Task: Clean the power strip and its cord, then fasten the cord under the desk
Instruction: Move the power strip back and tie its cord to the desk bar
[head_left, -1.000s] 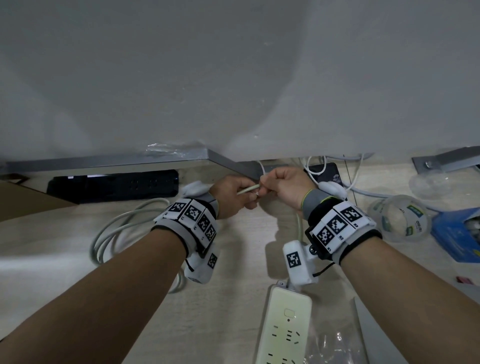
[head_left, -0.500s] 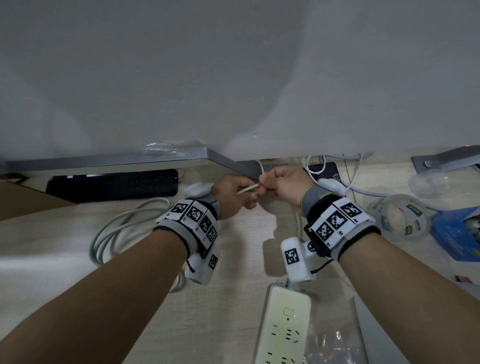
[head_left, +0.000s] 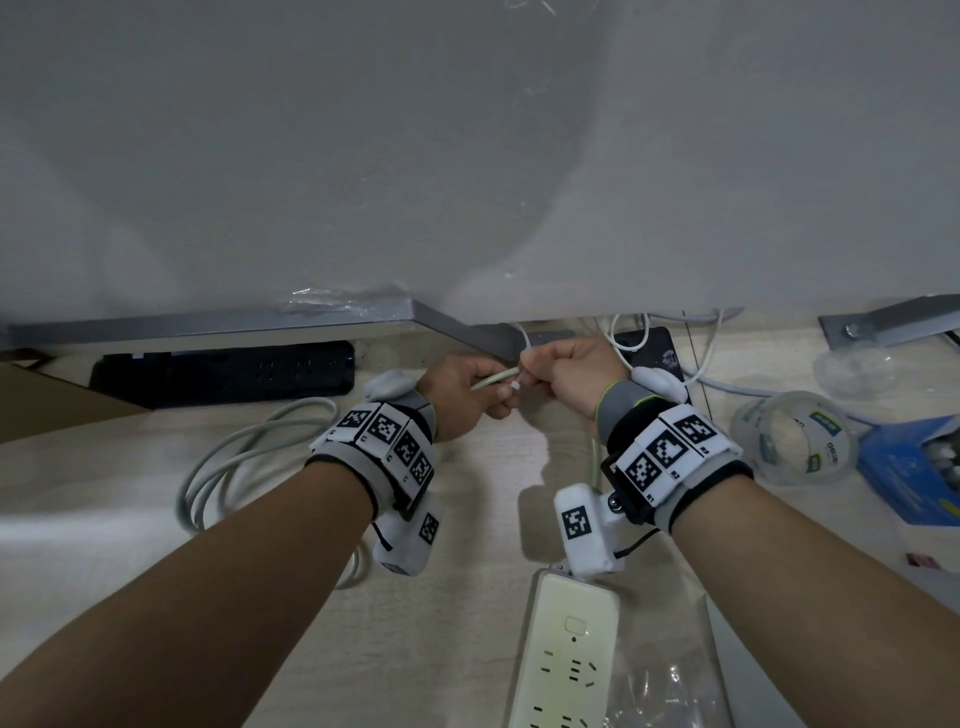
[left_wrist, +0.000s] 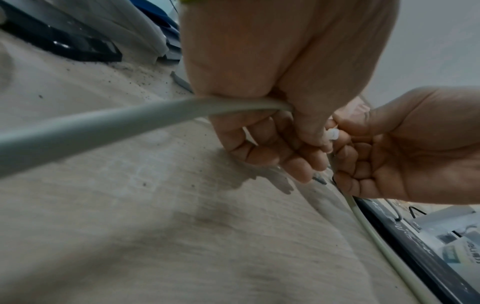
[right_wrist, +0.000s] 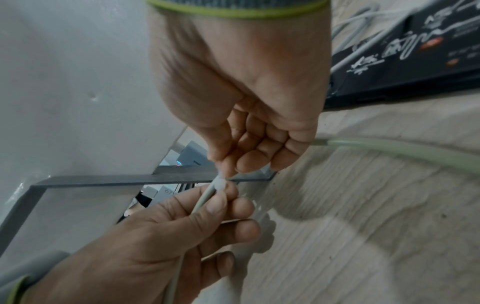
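Observation:
Both hands meet just under the corner of the desk's grey metal frame (head_left: 457, 327). My left hand (head_left: 491, 397) grips the pale power-strip cord (head_left: 493, 378), thumb and forefinger pinching it beside a small white zip-tie head (right_wrist: 221, 186). My right hand (head_left: 537, 376) pinches the zip tie, whose thin tail (head_left: 523, 340) rises toward the frame. In the left wrist view the cord (left_wrist: 103, 127) runs through my left fist and the tie head (left_wrist: 332, 134) sits between both hands. The cream power strip (head_left: 566, 660) lies on the floor below my right wrist.
The rest of the cord lies coiled (head_left: 244, 452) on the wooden floor at left. A black power strip (head_left: 223, 371) lies under the frame. At right are a black box (head_left: 649, 348) with thin white cables, a tape roll (head_left: 795, 441), a blue box (head_left: 914, 467) and a clear bag (head_left: 670, 696).
Both hands stay at the frame corner with hardly any shift. The white tie head now shows against the cord between them.

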